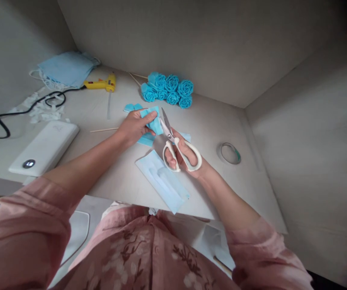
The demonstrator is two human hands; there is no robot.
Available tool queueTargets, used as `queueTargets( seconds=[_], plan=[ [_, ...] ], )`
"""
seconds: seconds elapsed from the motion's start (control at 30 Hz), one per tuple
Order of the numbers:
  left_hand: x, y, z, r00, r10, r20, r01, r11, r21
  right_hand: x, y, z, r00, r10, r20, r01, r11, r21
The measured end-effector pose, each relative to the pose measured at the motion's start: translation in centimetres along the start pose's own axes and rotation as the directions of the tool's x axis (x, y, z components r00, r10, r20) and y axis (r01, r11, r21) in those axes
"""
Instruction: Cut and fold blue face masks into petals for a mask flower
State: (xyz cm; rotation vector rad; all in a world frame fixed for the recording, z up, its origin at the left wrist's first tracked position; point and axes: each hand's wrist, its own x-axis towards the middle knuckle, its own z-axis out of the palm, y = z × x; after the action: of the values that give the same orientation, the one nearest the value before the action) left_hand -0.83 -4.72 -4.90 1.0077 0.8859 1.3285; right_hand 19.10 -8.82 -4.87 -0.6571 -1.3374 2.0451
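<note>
pinching blue cloth (158,127), left hand (134,125) faces open scissors (169,136) in right hand (186,152).

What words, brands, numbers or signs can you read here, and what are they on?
No text reads clearly.
White power bank, round display: lit characters, too small and blurred to read.
Same power bank, far end: faint grey mark, illegible.
Yellow glue gun: dark marking, too small to tell.

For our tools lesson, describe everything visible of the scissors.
The scissors have white loop handles, seemingly plastic, and grey, metallic-looking blades joined at a pivot. The right hand, through the loops, holds them above the table. The blades stand open, pointing away from the wearer, beside the blue piece in the left hand; contact is unclear.
</note>
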Motion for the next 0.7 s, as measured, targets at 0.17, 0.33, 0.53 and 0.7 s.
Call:
queueTargets(
  seconds=[0.17, 0.33, 0.53, 0.7],
  plan=[
    [-0.2, -0.2, 0.2, 0.999, -0.029, 0.032, 0.029, 1.0, 0.005, 0.1, -0.1, 0.1, 1.0, -0.008, -0.007, 0.007, 1.0, -0.025],
    [-0.5, -0.3, 0.4, 0.997, -0.046, 0.056, 0.046, 0.999, -0.004, 0.1, 0.1, -0.2, 1.0, -0.024, 0.003, 0.024, 1.0, -0.02],
    [-1.0, 0.0, 1.0, 0.995, -0.076, 0.071, 0.073, 0.997, 0.035, -0.1, 0.0, -0.3, 1.0, -0.021, -0.008, 0.02, 0.999, -0.036],
    [-1.3, 0.0, 1.2, 0.989, -0.109, 0.095, 0.104, 0.993, 0.06, -0.3, -0.1, -0.2, 0.998, -0.044, -0.048, 0.041, 0.997, -0.065]
  ],
)
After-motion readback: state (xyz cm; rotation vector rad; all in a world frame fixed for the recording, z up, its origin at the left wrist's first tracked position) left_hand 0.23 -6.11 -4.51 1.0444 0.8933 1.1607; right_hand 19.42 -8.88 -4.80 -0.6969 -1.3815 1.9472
